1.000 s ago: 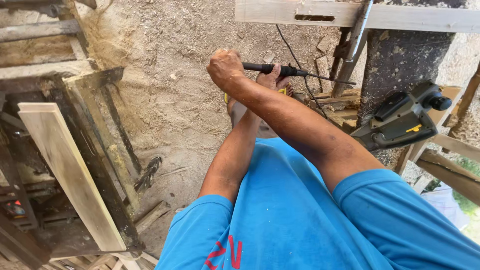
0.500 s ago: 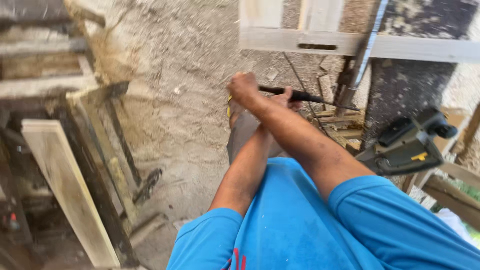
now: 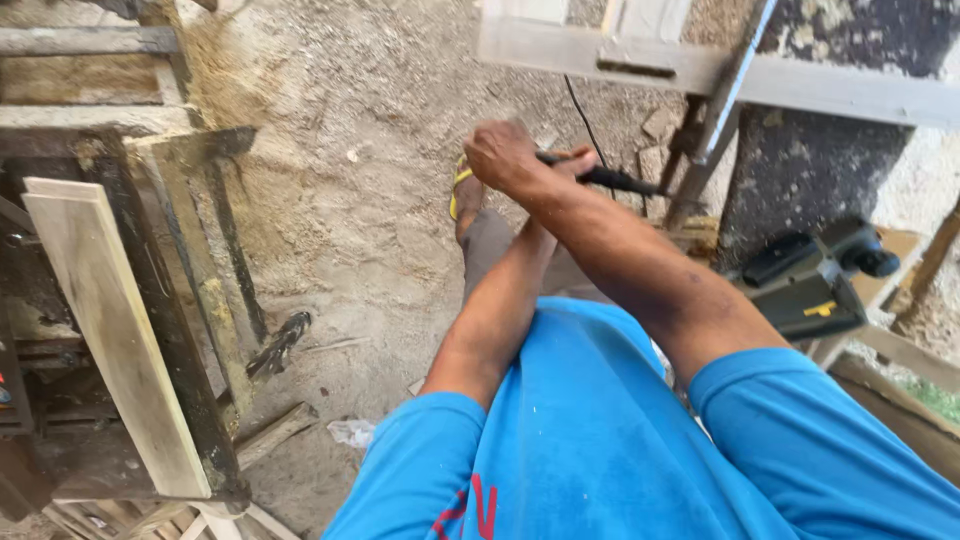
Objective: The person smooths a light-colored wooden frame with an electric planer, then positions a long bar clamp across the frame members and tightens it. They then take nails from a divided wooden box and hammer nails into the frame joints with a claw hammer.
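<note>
My arms cross in front of my blue shirt. My right hand [image 3: 503,155] is closed in a fist around the left end of a thin black rod-shaped piece [image 3: 612,180]. A thin black cable [image 3: 583,112] runs from that spot up the sandy ground. My left hand [image 3: 574,162] is mostly hidden behind my right wrist; only its fingers show, closed on the same black piece. Below the hands my foot in a yellow sandal [image 3: 460,185] rests on the ground.
A black electric planer [image 3: 812,282] sits on wood at the right. A pale plank [image 3: 112,340] leans on a dark worn machine frame [image 3: 205,290] at the left. A wooden rail [image 3: 720,72] crosses the top, with a metal bar [image 3: 722,115] leaning on it. Sawdust covers the ground.
Both hands stay closed on the black piece. The view has tilted, so hands, rail and planer sit lower in the picture than a second ago.
</note>
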